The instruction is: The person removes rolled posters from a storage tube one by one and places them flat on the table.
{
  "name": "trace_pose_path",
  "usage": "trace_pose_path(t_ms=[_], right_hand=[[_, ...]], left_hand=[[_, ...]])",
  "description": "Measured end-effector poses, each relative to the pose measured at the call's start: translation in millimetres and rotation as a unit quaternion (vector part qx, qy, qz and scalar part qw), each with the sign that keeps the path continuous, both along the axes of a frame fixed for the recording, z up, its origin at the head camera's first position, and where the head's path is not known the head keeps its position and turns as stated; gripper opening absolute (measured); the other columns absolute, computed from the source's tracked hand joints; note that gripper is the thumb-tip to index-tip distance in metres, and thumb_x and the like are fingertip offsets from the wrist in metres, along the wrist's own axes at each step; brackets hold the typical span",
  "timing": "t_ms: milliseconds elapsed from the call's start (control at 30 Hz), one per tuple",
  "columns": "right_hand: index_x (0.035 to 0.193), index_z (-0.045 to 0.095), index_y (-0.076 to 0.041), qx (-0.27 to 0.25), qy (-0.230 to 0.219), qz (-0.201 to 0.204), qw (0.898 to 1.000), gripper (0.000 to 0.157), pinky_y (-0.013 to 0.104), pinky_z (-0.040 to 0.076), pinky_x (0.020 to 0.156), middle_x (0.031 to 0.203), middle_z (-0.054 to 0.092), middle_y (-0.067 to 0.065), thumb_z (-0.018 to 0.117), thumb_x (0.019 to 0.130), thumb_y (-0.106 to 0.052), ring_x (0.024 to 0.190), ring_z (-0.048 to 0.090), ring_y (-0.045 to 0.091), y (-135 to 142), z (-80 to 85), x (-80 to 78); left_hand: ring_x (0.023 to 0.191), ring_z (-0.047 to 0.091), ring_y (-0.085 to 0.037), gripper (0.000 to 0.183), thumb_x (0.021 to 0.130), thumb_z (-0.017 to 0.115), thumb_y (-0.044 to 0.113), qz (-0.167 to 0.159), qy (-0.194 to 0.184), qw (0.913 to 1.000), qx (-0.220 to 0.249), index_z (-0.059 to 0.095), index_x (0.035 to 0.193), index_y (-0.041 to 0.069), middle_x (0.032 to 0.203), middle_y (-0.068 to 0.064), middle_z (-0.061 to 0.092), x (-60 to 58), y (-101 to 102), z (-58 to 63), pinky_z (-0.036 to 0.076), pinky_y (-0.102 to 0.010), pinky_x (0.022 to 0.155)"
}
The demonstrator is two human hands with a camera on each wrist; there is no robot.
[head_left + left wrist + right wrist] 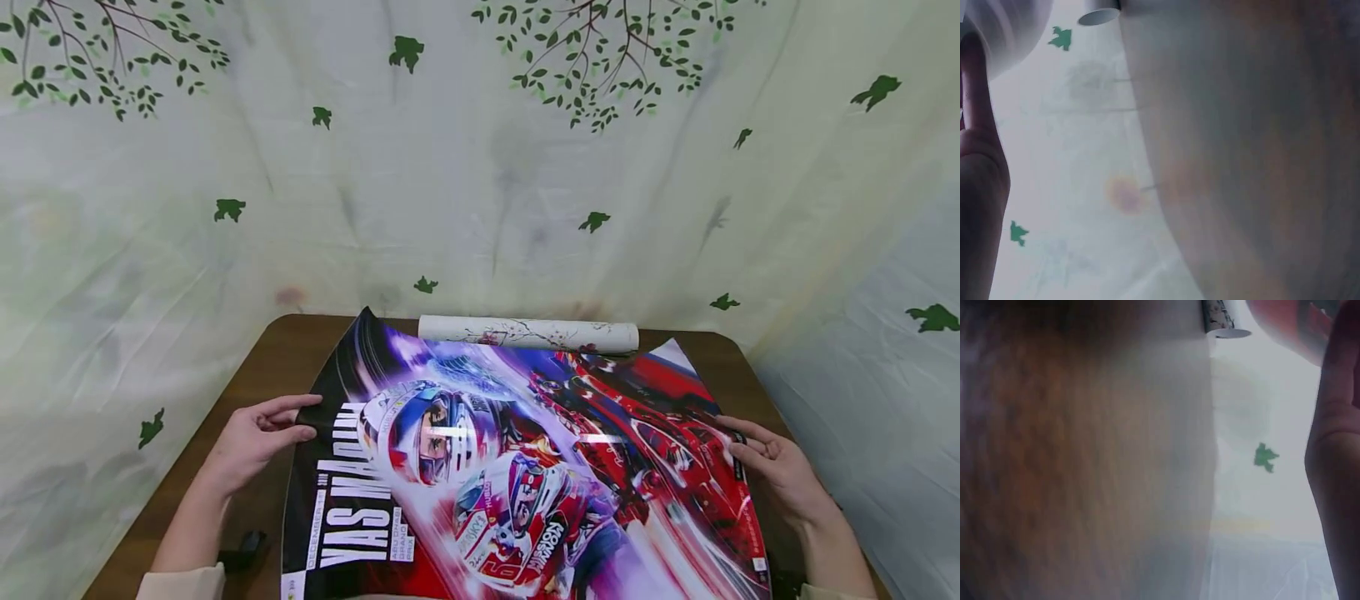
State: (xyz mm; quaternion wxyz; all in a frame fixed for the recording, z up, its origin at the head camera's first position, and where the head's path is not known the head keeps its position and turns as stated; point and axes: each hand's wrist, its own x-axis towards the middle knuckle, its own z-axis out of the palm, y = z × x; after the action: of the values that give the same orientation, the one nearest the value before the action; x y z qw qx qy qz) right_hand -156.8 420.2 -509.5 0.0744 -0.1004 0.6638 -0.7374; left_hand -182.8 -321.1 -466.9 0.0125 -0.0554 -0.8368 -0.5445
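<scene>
A large glossy poster point(435, 517) with racing helmets and a red car is spread between both hands in the head view. My left hand point(251, 442) pinches its left edge between thumb and fingers. On the opposite side, my right hand point(783, 471) pinches the right edge. The poster's far corners curl up a little, and its near edge runs out of the frame. In the left wrist view part of the left hand point(979, 144) shows at the border; the right wrist view shows the right hand point(1338, 431) likewise. Both grips are mostly cut off there.
Behind the poster a white roll point(528, 333) with a branch pattern lies along the far edge of the brown table point(247, 375). A small dark object point(243, 552) sits beside the left forearm. A pale curtain point(480, 192) with leaf prints hangs around the table.
</scene>
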Motion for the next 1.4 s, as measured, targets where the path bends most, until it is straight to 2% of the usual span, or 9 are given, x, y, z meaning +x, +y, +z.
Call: trace_pose_path(t_ms=[233, 467, 567, 667, 767, 900, 1133, 1267, 1400], right_hand=[[0.114, 0.081, -0.018, 0.012, 0.056, -0.086, 0.995, 0.039, 0.019, 0.06, 0.079, 0.101, 0.083, -0.007, 0.049, 0.109, 0.003, 0.09, 0.076, 0.004, -8.0, 5.6, -1.5], [0.102, 0.081, -0.013, 0.042, 0.088, -0.108, 0.989, 0.034, 0.019, 0.058, 0.07, 0.093, 0.079, -0.012, 0.053, 0.107, 0.006, 0.08, 0.07, 0.003, -8.8, 10.7, 3.0], [0.104, 0.08, -0.007, 0.109, 0.096, -0.098, 0.985, 0.028, 0.017, 0.056, 0.074, 0.098, 0.074, -0.014, 0.054, 0.106, 0.005, 0.086, 0.066, 0.002, -6.3, 11.6, 4.1], [0.107, 0.078, 0.0, 0.223, 0.103, -0.1, 0.964, 0.018, 0.016, 0.051, 0.078, 0.108, 0.065, -0.017, 0.06, 0.106, -0.001, 0.097, 0.06, 0.0, -3.7, 13.1, 4.0], [0.106, 0.079, 0.0, 0.319, 0.102, -0.103, 0.937, 0.015, 0.019, 0.05, 0.076, 0.106, 0.064, -0.013, 0.067, 0.104, -0.009, 0.095, 0.059, 0.004, -2.0, 14.3, 2.6], [0.105, 0.081, -0.008, 0.379, 0.066, -0.083, 0.919, 0.016, 0.026, 0.052, 0.069, 0.094, 0.074, -0.004, 0.073, 0.102, -0.02, 0.081, 0.063, 0.013, -0.4, 14.8, -0.2], [0.101, 0.085, -0.018, 0.487, 0.048, -0.059, 0.87, 0.015, 0.025, 0.051, 0.066, 0.093, 0.078, -0.003, 0.08, 0.095, -0.032, 0.076, 0.06, 0.003, -4.8, 9.5, -8.0], [0.1, 0.085, -0.019, 0.514, 0.055, -0.051, 0.855, 0.012, 0.025, 0.055, 0.07, 0.098, 0.082, 0.001, 0.08, 0.095, -0.029, 0.083, 0.067, 0.004, -5.6, 5.0, -14.2], [0.096, 0.084, -0.021, 0.546, 0.063, -0.045, 0.834, 0.007, 0.033, 0.058, 0.078, 0.1, 0.082, 0.003, 0.079, 0.095, -0.026, 0.092, 0.073, 0.019, -5.3, 1.9, -17.8]], left_hand=[[0.09, 0.069, -0.001, 0.024, 0.096, 0.079, 0.014, 0.07, 0.05, 0.9961, -0.018, 0.08, 0.113, -0.003, 0.091, 0.019, 0.08, 9.4, 0.1, 13.2, 0.05, -0.017, 0.079], [0.092, 0.072, 0.002, 0.007, 0.096, 0.076, 0.002, 0.045, 0.089, 0.9947, 0.024, 0.08, 0.097, -0.003, 0.092, 0.019, 0.08, 13.5, -0.3, 4.3, 0.05, -0.009, 0.086], [0.087, 0.067, 0.0, 0.005, 0.093, 0.075, -0.007, 0.02, 0.118, 0.9921, 0.038, 0.079, 0.094, -0.004, 0.091, 0.019, 0.073, 10.6, -1.9, -8.0, 0.049, -0.012, 0.079], [0.084, 0.059, -0.004, 0.007, 0.09, 0.077, -0.009, 0.001, 0.127, 0.9918, 0.017, 0.08, 0.093, -0.004, 0.092, 0.015, 0.063, 7.2, -4.3, -20.7, 0.046, -0.019, 0.073], [0.082, 0.059, -0.006, 0.004, 0.089, 0.081, -0.001, -0.012, 0.1, 0.9947, -0.022, 0.082, 0.093, 0.001, 0.09, 0.011, 0.067, 3.1, -6.5, -27.6, 0.047, -0.022, 0.072], [0.078, 0.061, -0.008, 0.009, 0.091, 0.085, 0.016, -0.03, 0.032, 0.9953, -0.087, 0.084, 0.096, 0.009, 0.087, 0.001, 0.076, -6.2, -7.3, -26.4, 0.049, -0.024, 0.07], [0.078, 0.061, -0.005, 0.014, 0.087, 0.088, 0.029, -0.08, -0.025, 0.9728, -0.216, 0.081, 0.091, 0.017, 0.084, 0.004, 0.075, -28.8, -5.9, -32.3, 0.05, -0.024, 0.072], [0.078, 0.062, -0.008, 0.015, 0.087, 0.088, 0.027, -0.096, -0.044, 0.9654, -0.239, 0.079, 0.093, 0.016, 0.082, 0.005, 0.074, -34.7, -4.2, -36.8, 0.048, -0.024, 0.074], [0.078, 0.061, -0.008, 0.016, 0.087, 0.088, 0.025, -0.107, -0.053, 0.9627, -0.243, 0.079, 0.096, 0.014, 0.082, 0.004, 0.073, -36.7, -0.3, -34.9, 0.048, -0.024, 0.074]])
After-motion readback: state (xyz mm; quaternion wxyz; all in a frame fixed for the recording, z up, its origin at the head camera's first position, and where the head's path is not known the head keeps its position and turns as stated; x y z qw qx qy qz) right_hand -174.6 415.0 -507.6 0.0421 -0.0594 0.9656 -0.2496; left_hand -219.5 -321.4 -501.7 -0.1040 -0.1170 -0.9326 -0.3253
